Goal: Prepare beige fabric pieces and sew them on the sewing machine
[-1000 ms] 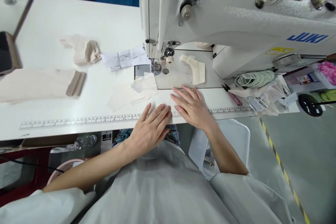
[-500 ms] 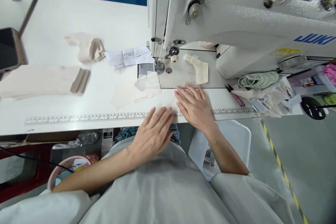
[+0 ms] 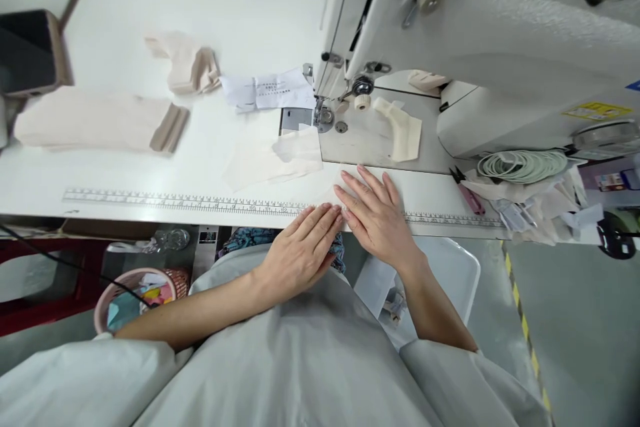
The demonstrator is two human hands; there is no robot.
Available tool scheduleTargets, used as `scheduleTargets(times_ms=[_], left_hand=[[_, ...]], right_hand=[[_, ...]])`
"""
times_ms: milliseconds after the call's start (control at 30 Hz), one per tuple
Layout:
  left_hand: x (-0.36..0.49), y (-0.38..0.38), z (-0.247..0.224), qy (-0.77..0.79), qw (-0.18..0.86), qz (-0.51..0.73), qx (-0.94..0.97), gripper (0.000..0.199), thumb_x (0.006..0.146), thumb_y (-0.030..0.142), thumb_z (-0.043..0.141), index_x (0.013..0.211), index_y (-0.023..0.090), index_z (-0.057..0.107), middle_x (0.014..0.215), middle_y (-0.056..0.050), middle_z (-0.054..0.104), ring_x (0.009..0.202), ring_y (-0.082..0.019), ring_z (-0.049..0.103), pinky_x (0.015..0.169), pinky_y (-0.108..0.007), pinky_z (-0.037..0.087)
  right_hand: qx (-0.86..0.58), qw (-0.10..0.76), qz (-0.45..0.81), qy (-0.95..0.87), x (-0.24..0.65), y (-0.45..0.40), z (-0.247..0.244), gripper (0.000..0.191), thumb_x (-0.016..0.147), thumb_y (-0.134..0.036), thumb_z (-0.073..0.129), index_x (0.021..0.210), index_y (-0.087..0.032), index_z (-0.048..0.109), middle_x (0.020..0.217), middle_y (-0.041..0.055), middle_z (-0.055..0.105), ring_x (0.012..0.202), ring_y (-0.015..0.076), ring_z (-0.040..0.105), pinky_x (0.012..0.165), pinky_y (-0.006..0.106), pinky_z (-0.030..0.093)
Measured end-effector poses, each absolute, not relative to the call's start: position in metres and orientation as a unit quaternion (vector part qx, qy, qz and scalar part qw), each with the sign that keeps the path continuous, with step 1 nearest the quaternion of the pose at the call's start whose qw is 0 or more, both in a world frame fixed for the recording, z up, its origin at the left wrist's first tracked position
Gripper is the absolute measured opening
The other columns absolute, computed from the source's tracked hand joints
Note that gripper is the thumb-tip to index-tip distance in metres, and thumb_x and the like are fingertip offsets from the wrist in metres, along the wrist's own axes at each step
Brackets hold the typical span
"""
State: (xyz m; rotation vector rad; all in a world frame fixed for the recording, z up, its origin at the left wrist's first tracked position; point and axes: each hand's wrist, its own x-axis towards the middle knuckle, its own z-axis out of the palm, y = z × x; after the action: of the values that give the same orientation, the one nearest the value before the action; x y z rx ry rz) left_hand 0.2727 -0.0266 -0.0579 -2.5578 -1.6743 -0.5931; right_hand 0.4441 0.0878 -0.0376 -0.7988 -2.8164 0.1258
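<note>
My left hand [image 3: 299, 250] lies flat at the table's front edge, palm down, over the printed ruler [image 3: 200, 205]. My right hand [image 3: 376, 217] rests beside it with fingers spread on the white table; the fingertips of the two hands are close together. Neither holds anything that shows. Ahead of them, a thin pale fabric piece [image 3: 280, 157] lies partly under the needle area of the sewing machine [image 3: 480, 33]. A cream curved piece [image 3: 401, 130] sits on the machine's metal bed, beyond my right hand.
Left on the table are a folded fabric stack [image 3: 95, 120], a crumpled fabric bundle [image 3: 187, 67], printed white labels [image 3: 270, 90] and a phone [image 3: 30, 53]. To the right lie snips [image 3: 469, 193], a pale green cord coil [image 3: 523, 165] and scraps. A bin [image 3: 450, 273] stands below.
The camera view has turned and shifted, so the table and machine sit differently in the picture. My left hand is slightly closer to my right hand; both remain at the table edge.
</note>
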Motion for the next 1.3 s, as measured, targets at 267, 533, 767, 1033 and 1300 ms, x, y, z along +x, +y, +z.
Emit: scheduleTargets(times_ms=[267,533,767,1033,1300], left_hand=[[0.254,-0.044,-0.056,-0.552,-0.025,-0.207,-0.807,0.056,0.096,0.027,0.047,0.147,0.006,0.035,0.147,-0.016,0.047,0.140,-0.028,0.040,0.117,-0.044,0.034],[0.251,-0.041,-0.060,-0.552,0.000,-0.182,-0.814,0.056,0.095,0.024,0.048,0.146,0.004,0.036,0.151,-0.017,0.041,0.142,-0.030,0.036,0.118,-0.045,0.031],[0.250,-0.041,-0.060,-0.555,-0.004,-0.177,-0.813,0.059,0.095,0.023,0.048,0.150,0.007,0.031,0.151,-0.015,0.042,0.142,-0.029,0.036,0.118,-0.045,0.032],[0.251,-0.043,-0.053,-0.553,-0.005,-0.210,-0.806,0.056,0.095,0.024,0.049,0.146,0.006,0.036,0.148,-0.016,0.045,0.142,-0.028,0.036,0.118,-0.046,0.032],[0.258,-0.034,-0.056,-0.549,0.000,-0.212,-0.809,0.056,0.095,0.027,0.048,0.145,0.005,0.037,0.147,-0.017,0.047,0.141,-0.029,0.037,0.117,-0.047,0.034]], right_hand=[[-0.259,0.108,0.043,-0.959,0.433,0.078,-0.041,0.039,0.103,-0.028,0.040,0.141,-0.025,0.048,0.153,0.0081,0.036,0.145,0.0289,0.023,0.116,0.057,0.021],[-0.278,0.088,0.013,-0.956,0.429,0.077,-0.042,0.039,0.103,-0.030,0.042,0.140,-0.023,0.050,0.153,0.0075,0.036,0.143,0.0309,0.027,0.115,0.058,0.023],[-0.298,0.085,0.010,-0.951,0.430,0.078,-0.039,0.037,0.103,-0.032,0.044,0.138,-0.025,0.053,0.151,0.0042,0.041,0.140,0.0303,0.034,0.114,0.057,0.024],[-0.304,0.169,0.058,-0.936,0.425,0.079,-0.043,0.036,0.103,-0.025,0.037,0.135,-0.025,0.054,0.143,0.0031,0.052,0.139,0.0243,0.036,0.116,0.050,0.025],[-0.294,0.135,0.052,-0.945,0.420,0.085,-0.041,0.039,0.104,-0.030,0.034,0.137,-0.022,0.053,0.148,0.0046,0.045,0.142,0.0271,0.029,0.116,0.054,0.023]])
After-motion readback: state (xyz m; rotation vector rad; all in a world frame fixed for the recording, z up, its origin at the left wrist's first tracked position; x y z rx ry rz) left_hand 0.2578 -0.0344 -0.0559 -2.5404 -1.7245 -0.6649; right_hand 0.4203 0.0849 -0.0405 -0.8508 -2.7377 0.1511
